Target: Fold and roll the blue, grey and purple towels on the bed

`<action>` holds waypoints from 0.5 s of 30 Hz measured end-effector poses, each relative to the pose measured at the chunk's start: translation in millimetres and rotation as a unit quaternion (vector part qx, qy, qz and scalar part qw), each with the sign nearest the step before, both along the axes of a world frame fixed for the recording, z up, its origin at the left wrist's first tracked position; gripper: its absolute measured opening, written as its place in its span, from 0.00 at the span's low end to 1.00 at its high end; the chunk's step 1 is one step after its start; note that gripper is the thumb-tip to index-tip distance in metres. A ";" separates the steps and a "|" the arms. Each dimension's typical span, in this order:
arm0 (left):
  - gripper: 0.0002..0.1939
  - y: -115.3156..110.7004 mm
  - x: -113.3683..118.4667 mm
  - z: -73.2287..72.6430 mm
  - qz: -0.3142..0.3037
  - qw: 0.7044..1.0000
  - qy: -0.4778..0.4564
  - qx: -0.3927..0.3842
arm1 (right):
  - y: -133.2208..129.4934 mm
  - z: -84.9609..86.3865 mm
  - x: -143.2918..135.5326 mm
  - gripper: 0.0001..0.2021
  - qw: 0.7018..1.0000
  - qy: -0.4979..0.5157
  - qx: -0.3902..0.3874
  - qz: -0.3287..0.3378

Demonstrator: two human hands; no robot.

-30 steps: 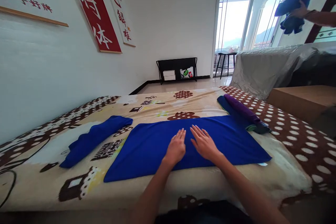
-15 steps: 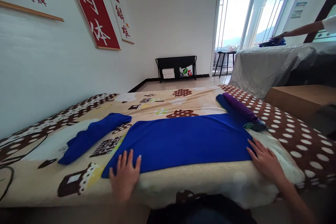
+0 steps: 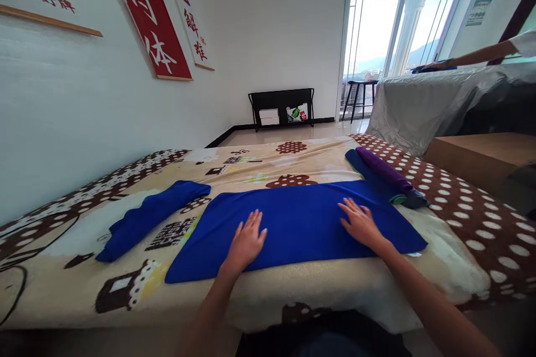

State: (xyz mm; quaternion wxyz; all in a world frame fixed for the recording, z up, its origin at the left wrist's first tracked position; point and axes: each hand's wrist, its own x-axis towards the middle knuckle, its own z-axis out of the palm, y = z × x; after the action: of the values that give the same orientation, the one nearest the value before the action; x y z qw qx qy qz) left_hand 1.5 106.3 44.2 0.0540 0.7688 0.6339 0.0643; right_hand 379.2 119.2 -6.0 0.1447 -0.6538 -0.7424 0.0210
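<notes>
A blue cloth (image 3: 297, 223) lies spread flat on the patterned blanket (image 3: 335, 284) in front of me. My left hand (image 3: 248, 239) rests on its left half, fingers stretched and palm down. On the right half lies my right hand (image 3: 360, 224), its fingers also spread, holding nothing. Left of the spread cloth is a second, crumpled blue cloth (image 3: 151, 215). Rolled cloths, one purple (image 3: 383, 169) and one dark blue and green beside it, lie at the spread cloth's back right corner.
At the right, a person's arm (image 3: 481, 57) reaches over dark blue cloth on a plastic-covered surface (image 3: 419, 106). A cardboard box (image 3: 473, 156) stands beside the bed. Farther back are a black rack (image 3: 281, 107) and a stool (image 3: 360, 89).
Both my hands have moved inward from the cloth's two ends toward its middle. The cloth's front right corner now shows. The other person's hand has lowered onto the dark cloth.
</notes>
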 end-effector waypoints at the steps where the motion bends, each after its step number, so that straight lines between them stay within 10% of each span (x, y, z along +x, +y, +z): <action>1: 0.32 15.0 16.7 1.9 -0.026 1.000 -0.001 -0.016 | 15.4 4.0 -18.7 0.29 0.999 0.006 -0.018 0.040; 8: 0.31 105.5 79.1 -25.5 -0.093 0.995 0.000 -0.034 | 87.0 6.7 -112.8 0.29 0.984 0.015 -0.038 0.174; 15: 0.35 130.3 -12.5 -30.0 0.040 0.999 0.016 0.011 | 110.0 0.1 -36.6 0.31 0.998 0.004 -0.036 0.058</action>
State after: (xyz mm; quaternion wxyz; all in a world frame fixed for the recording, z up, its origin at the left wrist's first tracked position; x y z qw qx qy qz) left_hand -10.9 236.6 14.3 0.0326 0.7443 0.6642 0.0616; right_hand 342.7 229.2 -5.9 0.1229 -0.6146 -0.7770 0.0586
